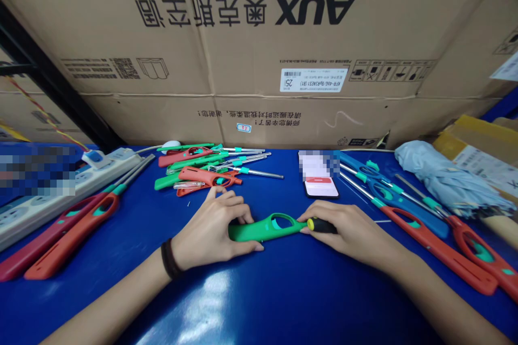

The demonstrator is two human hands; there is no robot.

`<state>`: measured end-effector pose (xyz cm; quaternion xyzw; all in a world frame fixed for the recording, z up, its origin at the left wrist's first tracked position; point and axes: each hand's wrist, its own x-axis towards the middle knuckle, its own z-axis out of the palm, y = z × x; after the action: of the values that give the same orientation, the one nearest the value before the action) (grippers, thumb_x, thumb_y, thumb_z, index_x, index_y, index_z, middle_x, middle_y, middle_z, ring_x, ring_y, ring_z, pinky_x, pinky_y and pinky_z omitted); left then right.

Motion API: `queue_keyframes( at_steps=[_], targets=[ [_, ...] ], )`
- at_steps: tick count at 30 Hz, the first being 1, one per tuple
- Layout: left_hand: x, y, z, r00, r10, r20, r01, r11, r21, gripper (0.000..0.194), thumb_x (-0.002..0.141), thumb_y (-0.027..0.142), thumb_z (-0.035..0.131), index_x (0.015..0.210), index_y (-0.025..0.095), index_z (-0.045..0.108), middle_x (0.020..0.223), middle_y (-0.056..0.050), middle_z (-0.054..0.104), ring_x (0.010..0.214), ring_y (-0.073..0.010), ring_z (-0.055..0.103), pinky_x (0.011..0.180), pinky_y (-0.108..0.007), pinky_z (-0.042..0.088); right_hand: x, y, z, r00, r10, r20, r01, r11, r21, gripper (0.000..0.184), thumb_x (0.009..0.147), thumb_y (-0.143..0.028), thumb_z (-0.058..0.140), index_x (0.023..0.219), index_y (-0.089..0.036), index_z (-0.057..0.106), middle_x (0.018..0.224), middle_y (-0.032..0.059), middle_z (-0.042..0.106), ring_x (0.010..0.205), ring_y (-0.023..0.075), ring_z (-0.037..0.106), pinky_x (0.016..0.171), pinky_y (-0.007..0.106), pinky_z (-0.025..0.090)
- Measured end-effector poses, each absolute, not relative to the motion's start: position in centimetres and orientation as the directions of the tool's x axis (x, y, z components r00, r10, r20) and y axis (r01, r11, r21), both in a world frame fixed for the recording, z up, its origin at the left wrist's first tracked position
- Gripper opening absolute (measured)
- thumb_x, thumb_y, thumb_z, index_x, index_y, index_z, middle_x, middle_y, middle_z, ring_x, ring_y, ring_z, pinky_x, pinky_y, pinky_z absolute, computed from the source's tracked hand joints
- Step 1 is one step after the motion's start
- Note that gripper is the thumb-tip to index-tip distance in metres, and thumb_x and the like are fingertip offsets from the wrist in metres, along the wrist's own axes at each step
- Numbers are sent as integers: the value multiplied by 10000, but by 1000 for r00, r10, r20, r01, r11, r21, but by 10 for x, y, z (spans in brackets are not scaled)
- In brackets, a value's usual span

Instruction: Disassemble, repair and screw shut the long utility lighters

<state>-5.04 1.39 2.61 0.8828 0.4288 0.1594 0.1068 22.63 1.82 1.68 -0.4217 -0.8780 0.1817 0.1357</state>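
An AUX air-conditioner carton (238,43), its print upside down, stands behind my blue bench (283,302). Next largest are the red and blue lighters (441,248) on the right, the white power strip (87,175) on the left and a pile of lighters (202,164) near the carton. My left hand (220,223) and right hand (350,229) meet mid-bench, with a phone (320,188) just beyond. The left grip is closed around the wide end of a green lighter body (249,232); the right grip pinches its narrow end while holding a black-and-yellow screwdriver (324,226).
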Motion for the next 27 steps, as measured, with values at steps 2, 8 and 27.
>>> queue_keyframes(
  at_steps=[2, 8, 27],
  targets=[
    [-51, 14, 26, 586, 785, 199, 719, -617, 320, 374, 703, 547, 709, 736, 192, 599, 763, 33, 633, 753, -171, 556, 819, -351, 273, 226, 19, 17, -610, 787, 94, 685, 583, -436, 152, 892, -271, 564, 1028, -263, 632, 1018, 6, 678, 878, 187, 652, 758, 276, 484],
    [-51, 13, 26, 612, 759, 220, 703, -650, 289, 334, 733, 522, 695, 745, 199, 614, 740, 29, 619, 737, -172, 544, 841, -368, 292, 224, 19, 17, -615, 781, 108, 674, 592, -443, 162, 902, -248, 542, 1042, -256, 625, 1019, 15, 665, 859, 176, 646, 751, 272, 482],
    [-46, 9, 32, 697, 687, 203, 674, -725, 141, 258, 815, 433, 627, 782, 179, 654, 752, -20, 615, 748, -198, 551, 824, -372, 337, 209, 8, 32, -690, 723, -25, 720, 684, -113, 183, 813, -90, 598, 943, -216, 626, 1003, 11, 667, 789, 208, 683, 572, 272, 447]
  ],
)
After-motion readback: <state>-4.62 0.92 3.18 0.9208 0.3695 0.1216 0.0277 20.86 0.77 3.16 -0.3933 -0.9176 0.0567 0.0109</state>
